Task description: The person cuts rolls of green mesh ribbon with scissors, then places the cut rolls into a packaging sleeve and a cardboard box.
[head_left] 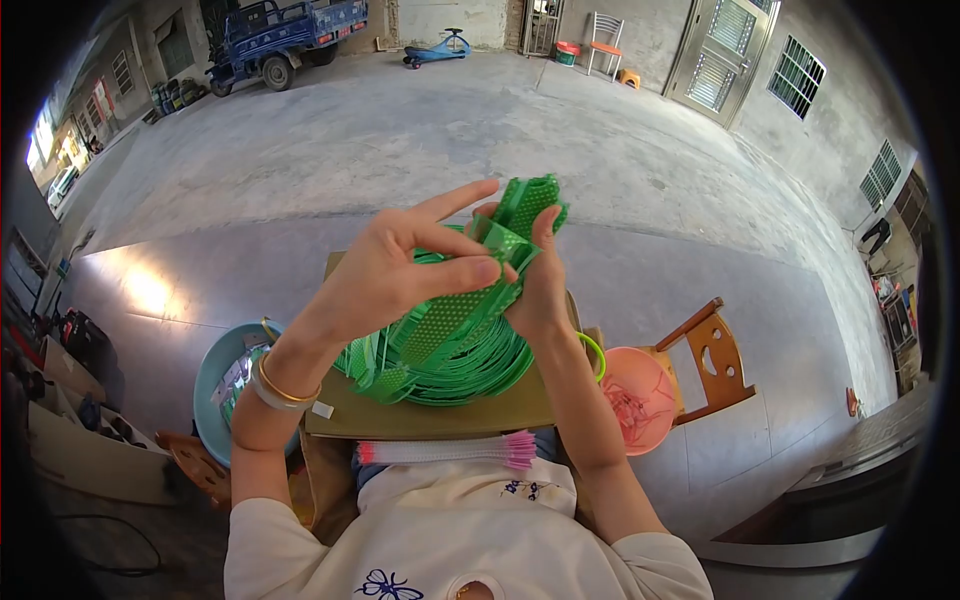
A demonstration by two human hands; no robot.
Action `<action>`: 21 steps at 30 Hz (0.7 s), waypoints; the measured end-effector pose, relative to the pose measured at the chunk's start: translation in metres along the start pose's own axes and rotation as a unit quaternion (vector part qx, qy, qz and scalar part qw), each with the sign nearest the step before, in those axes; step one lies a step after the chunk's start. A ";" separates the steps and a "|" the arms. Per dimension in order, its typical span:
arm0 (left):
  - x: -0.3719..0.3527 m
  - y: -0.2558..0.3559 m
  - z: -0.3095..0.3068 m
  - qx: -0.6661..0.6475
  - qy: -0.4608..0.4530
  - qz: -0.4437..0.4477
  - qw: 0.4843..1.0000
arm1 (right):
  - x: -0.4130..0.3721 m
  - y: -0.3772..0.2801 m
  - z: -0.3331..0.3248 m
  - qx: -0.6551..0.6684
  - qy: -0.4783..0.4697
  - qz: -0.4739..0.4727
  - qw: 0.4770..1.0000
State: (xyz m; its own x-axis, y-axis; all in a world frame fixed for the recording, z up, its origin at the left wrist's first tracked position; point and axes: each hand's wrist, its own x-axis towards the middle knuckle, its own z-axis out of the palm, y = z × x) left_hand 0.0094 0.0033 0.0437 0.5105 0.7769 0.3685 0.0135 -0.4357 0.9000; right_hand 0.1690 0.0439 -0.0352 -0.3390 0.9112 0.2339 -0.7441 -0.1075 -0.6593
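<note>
Left hand and right hand at green strips' edges, open floor beyond

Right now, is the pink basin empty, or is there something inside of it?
Not empty, but not full: the pink basin holds thin pinkish pieces, and its bare wall shows above them.

From my view, a grey concrete yard meets smoother paving that catches a bright glare at left. I see barred windows and a metal door in the grey wall, a chair with an orange seat, and a blue three-wheeled truck.
</note>
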 end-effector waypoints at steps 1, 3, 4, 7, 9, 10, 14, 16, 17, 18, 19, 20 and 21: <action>0.008 0.001 0.001 0.010 -0.008 0.001 1.000 | 0.000 0.004 0.005 0.002 -0.002 0.006 1.000; 0.021 0.002 0.003 0.008 0.001 -0.002 1.000 | 0.000 0.013 0.011 0.068 -0.033 0.027 0.997; 0.026 0.003 0.003 0.007 0.006 -0.003 1.000 | 0.001 0.015 0.012 0.101 -0.050 0.037 0.993; 0.037 -0.003 -0.002 0.019 0.053 0.016 0.998 | 0.000 0.015 0.016 0.077 -0.084 0.024 0.993; 0.037 0.002 -0.006 0.021 0.062 -0.045 0.997 | -0.003 0.011 0.023 0.082 -0.091 0.019 0.992; 0.037 0.004 -0.007 0.021 0.067 -0.076 0.995 | -0.004 0.008 0.026 0.075 -0.104 0.018 0.992; 0.037 -0.007 -0.001 -0.004 0.090 -0.062 0.994 | -0.005 0.004 0.025 0.017 -0.191 0.001 0.981; 0.039 -0.017 -0.001 -0.022 0.090 -0.067 0.993 | -0.005 0.004 0.019 -0.077 -0.179 0.030 0.980; 0.036 -0.017 -0.001 -0.061 0.093 -0.106 0.988 | -0.005 0.004 0.016 -0.124 -0.173 0.045 0.976; 0.033 -0.014 0.000 -0.099 0.096 -0.145 0.980 | -0.006 0.002 0.016 -0.080 -0.135 0.055 0.986; 0.028 -0.012 0.002 -0.136 0.098 -0.184 0.969 | -0.006 -0.001 0.017 -0.036 -0.097 0.064 0.993; 0.023 -0.021 0.006 -0.182 0.109 -0.149 0.966 | -0.007 -0.005 0.018 0.008 -0.058 0.073 0.996; 0.017 -0.038 0.013 -0.228 0.119 -0.115 0.959 | -0.009 -0.015 0.019 0.062 -0.103 0.048 0.992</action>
State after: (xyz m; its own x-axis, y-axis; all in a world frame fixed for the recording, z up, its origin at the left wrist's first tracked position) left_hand 0.0286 0.0269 0.0129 0.3270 0.9342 0.1423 -0.3032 -0.0388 0.9521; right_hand 0.1725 0.0295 -0.0137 -0.5121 0.7953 0.3244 -0.7639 -0.2490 -0.5954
